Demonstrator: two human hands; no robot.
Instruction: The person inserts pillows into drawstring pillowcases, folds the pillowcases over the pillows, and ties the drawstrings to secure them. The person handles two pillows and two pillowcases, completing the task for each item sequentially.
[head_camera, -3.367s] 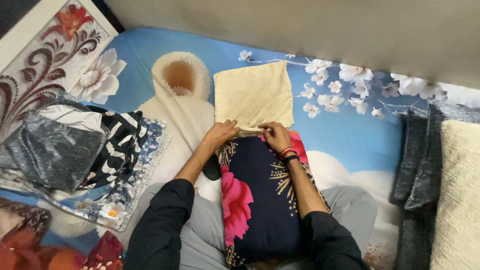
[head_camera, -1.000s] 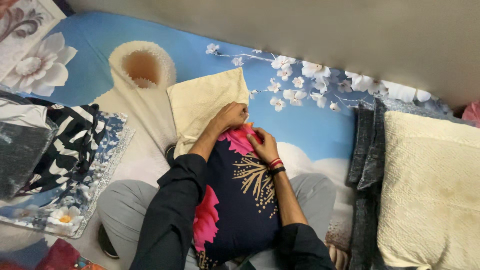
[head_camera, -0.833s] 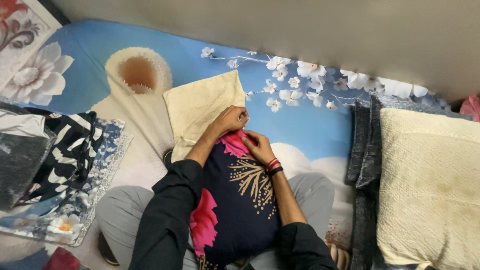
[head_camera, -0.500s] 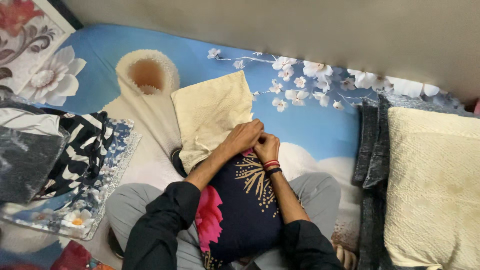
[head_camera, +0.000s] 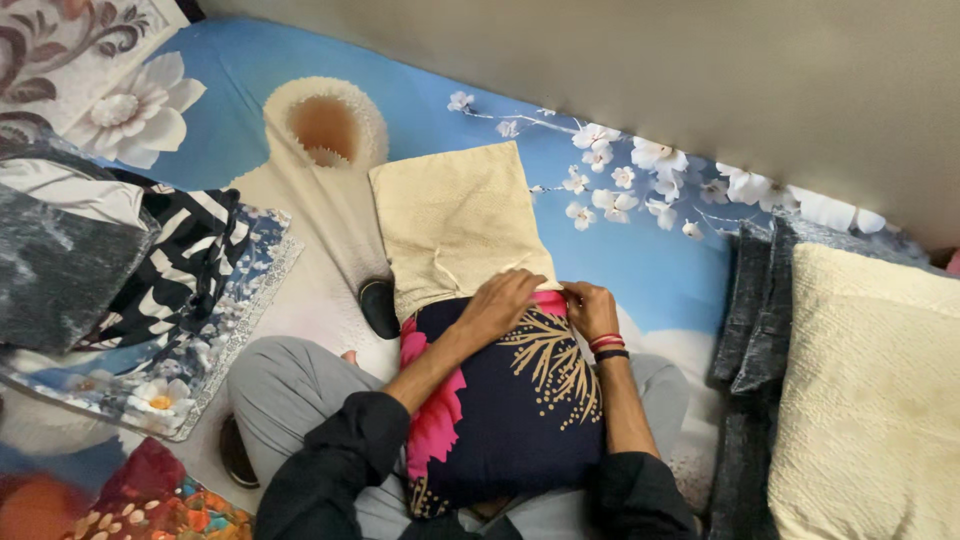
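Note:
A dark blue pillow with pink flowers and gold sprigs lies on my lap. A cream textured pillow cover stretches flat away from its far end, and the cover's mouth sits over the pillow's top edge. My left hand rests palm down at that edge, fingers on the cover's hem. My right hand, with red and black bands at the wrist, pinches the cover's hem at the pillow's right top corner.
A blue flowered bedsheet covers the bed, with a grey wall behind. At right lie a cream pillow and dark grey fabric. Folded patterned cloths and a grey cushion sit at left. A small black object lies beside the cover.
My hands have moved apart along the pillow's top edge, and the cream cover now reaches further over the pillow, hiding most of its pink top. The camera shifted slightly.

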